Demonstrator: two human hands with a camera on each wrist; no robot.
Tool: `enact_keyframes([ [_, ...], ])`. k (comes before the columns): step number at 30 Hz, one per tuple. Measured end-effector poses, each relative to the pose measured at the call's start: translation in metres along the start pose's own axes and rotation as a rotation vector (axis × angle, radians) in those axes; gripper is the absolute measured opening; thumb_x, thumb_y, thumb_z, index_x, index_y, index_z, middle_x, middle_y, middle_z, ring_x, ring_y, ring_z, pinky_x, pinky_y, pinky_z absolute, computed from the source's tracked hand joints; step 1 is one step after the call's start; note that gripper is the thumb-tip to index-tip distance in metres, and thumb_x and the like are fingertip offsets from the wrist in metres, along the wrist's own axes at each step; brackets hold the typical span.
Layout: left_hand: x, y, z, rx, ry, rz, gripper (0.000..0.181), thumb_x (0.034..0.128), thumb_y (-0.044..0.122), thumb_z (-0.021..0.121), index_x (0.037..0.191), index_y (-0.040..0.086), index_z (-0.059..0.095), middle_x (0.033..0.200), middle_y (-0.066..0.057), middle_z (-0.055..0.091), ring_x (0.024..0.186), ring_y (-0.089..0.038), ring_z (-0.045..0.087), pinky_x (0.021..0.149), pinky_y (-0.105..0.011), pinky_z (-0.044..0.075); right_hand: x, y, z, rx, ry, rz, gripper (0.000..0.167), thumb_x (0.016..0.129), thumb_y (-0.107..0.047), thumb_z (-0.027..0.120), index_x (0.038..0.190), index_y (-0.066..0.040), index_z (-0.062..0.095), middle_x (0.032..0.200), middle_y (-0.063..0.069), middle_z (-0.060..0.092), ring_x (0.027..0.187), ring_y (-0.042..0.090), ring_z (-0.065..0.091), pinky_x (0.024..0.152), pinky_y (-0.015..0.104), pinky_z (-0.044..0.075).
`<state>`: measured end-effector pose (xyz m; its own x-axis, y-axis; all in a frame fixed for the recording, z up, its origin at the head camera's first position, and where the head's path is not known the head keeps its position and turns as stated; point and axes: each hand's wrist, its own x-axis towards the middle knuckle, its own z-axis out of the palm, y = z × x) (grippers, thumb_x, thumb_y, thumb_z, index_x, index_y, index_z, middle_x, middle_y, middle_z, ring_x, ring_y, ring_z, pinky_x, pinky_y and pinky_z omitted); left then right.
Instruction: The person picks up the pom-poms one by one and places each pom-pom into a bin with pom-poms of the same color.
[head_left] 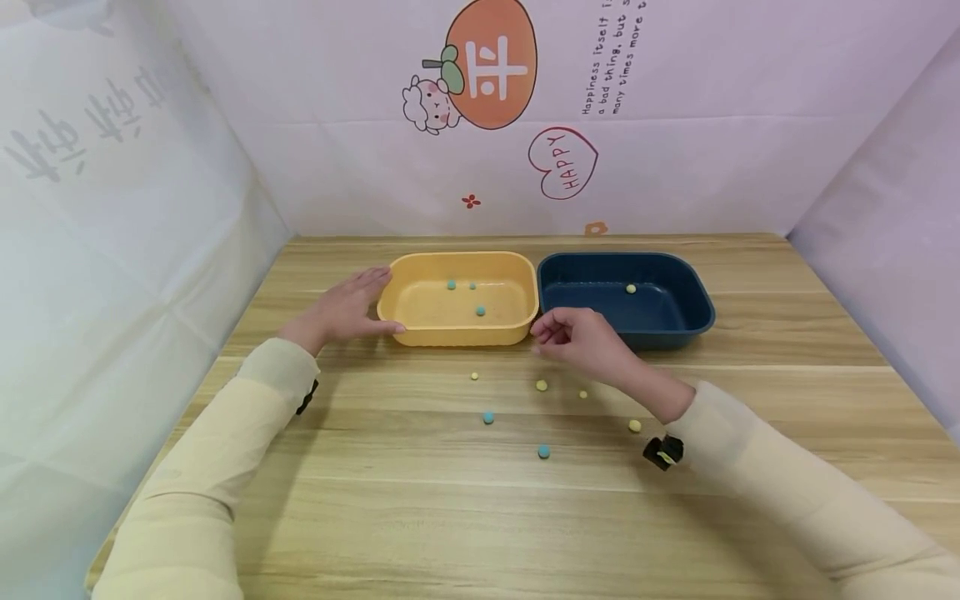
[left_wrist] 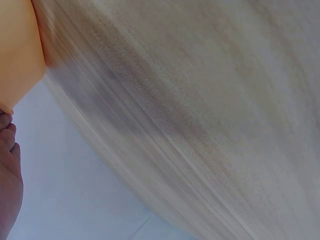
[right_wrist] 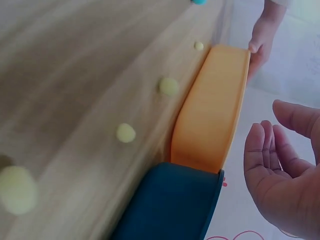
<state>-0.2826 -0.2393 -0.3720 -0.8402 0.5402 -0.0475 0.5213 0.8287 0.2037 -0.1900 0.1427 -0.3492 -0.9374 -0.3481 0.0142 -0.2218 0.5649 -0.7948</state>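
My left hand rests against the left end of a yellow plastic basin, thumb along the front rim and fingers stretched toward the back corner. Three small blue balls lie inside that basin. Over the spot where it meets a dark blue basin hovers my right hand. Its fingers are loosely bent, and the right wrist view shows a gap between thumb and fingertips with nothing in it. One pale yellow ball sits in the dark blue basin.
In front of the basins, several pale yellow balls and two blue balls are scattered on the wooden table. Another yellow ball lies near the right wrist. A printed white cloth hangs behind the table.
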Motion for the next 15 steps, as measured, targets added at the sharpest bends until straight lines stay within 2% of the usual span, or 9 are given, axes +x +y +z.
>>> enact_keyframes([
  [8,0.000,0.000,0.000,0.000,0.001,-0.002,0.106,0.0839,0.070,0.056,0.152,-0.003,0.021,0.159,-0.018,0.016,0.146,-0.031,0.011,0.118,-0.043,0.010,-0.020,0.006,-0.001,-0.004,-0.077,-0.011,0.020,0.085,-0.001,0.073,0.103,-0.002,0.068,0.089,0.004,0.066,0.082,0.021,0.059,0.071,0.027,0.053],
  [15,0.000,0.000,0.000,0.000,0.003,0.000,0.106,0.0837,0.071,0.055,0.152,-0.003,0.022,0.159,-0.018,0.017,0.146,-0.031,0.011,0.118,-0.043,0.010,-0.030,0.014,0.002,0.005,-0.153,-0.022,0.022,0.084,-0.003,0.075,0.105,0.000,0.067,0.095,0.010,0.066,0.085,0.020,0.059,0.076,0.031,0.054],
])
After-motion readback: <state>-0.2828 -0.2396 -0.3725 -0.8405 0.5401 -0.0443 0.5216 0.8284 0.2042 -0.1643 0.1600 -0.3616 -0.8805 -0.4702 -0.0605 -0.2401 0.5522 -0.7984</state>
